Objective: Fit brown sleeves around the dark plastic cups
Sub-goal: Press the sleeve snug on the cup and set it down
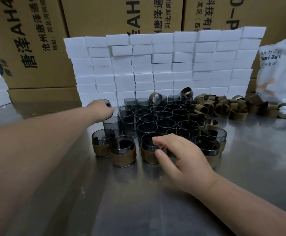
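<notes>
two bare forearms reach in over the steel counter, uncovered as far as the picture shows. the left hand, toward the counter's back, shows a smooth, rounded back. the right hand, nearer the counter's front, has short, plain, trimmed fingernails and a creased wrist.

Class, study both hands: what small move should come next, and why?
Probably the left hand lifts the bare cup it seems to grip and brings it forward. The right hand hovers open by a sleeved cup, so it looks free to fetch a loose sleeve from the pile.
</notes>
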